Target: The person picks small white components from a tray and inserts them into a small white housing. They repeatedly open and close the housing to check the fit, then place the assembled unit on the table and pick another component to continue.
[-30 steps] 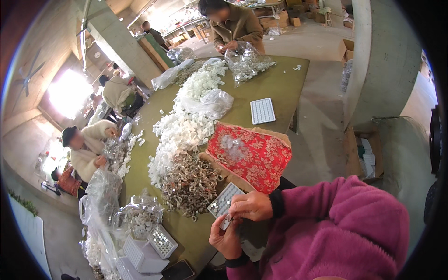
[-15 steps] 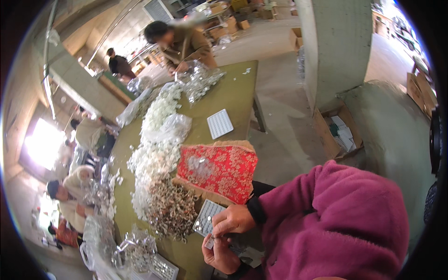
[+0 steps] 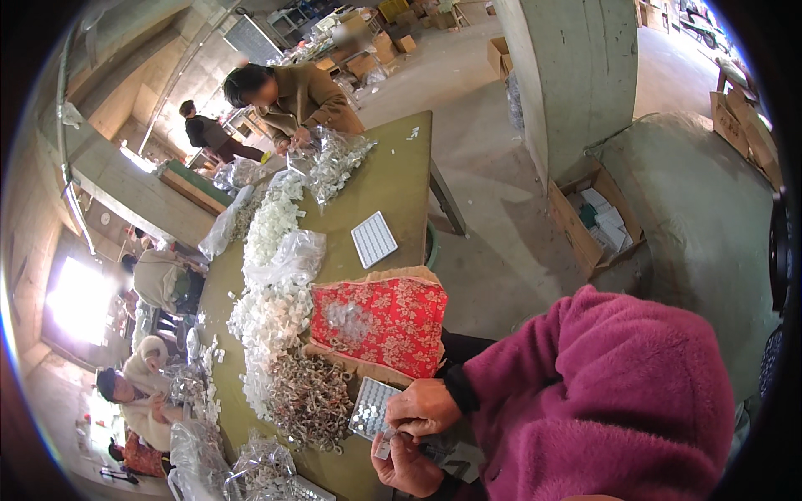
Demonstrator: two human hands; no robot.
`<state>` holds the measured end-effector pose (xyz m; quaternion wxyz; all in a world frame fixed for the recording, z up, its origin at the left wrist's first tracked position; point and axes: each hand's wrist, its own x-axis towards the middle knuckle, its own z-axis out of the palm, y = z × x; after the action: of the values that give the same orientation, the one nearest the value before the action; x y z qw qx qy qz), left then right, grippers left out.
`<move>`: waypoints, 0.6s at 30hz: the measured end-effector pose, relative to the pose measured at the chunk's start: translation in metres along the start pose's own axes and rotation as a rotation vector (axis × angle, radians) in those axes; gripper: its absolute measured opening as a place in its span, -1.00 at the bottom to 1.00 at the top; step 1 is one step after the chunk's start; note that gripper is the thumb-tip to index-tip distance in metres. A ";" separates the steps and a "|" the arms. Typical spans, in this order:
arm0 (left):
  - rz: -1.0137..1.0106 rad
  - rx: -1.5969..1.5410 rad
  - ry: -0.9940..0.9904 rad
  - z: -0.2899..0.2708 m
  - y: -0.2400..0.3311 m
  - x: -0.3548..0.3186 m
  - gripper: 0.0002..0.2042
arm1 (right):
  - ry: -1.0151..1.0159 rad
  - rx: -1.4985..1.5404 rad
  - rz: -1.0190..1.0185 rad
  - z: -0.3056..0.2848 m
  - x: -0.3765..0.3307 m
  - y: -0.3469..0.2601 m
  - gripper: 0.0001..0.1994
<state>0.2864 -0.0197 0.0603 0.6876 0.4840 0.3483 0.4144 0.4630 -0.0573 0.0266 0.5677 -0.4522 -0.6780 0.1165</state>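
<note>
My left hand pinches a small flat whitish piece between thumb and fingers. Just above it, my right hand has its fingertips closed together against the same spot. Whatever the right fingertips grip is too small and covered to make out. Beside the right hand lies a white tray with rows of round shiny spots. A heap of small brownish and silvery ring-like parts is left of the tray. Beyond the tray, a red cloth with a gold flower pattern carries a few small clear bits.
White plastic pieces run in a long pile along the green table, with clear bags among them. Another white tray lies farther off. A person in a brown coat works at the far end. A cardboard box stands on the floor.
The whole view has shifted slightly, so the table sits lower and farther left. Both hands stay close together with fingers pinched; the whitish piece shows more plainly at the left fingertips.
</note>
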 end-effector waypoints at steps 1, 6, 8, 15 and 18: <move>-0.007 0.038 0.022 0.003 0.001 -0.001 -0.79 | -0.004 0.033 0.018 0.000 -0.001 -0.001 -0.87; 0.110 0.191 0.093 0.018 0.002 -0.006 -0.67 | -0.039 0.027 0.125 -0.004 0.002 -0.005 -0.86; 0.250 0.256 0.141 0.019 -0.003 0.000 -0.77 | -0.067 0.032 0.152 -0.005 0.006 -0.007 -0.85; 0.428 0.330 0.087 0.000 -0.020 0.003 -0.72 | -0.100 0.137 0.364 -0.013 0.017 -0.012 -0.82; 0.273 0.136 0.132 -0.006 -0.023 0.003 -0.72 | -0.206 0.416 0.660 -0.011 0.023 -0.015 -0.83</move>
<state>0.2877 -0.0192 0.0363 0.5662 0.5441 0.3510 0.5100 0.4672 -0.0521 0.0556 0.5083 -0.5069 -0.5118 0.4719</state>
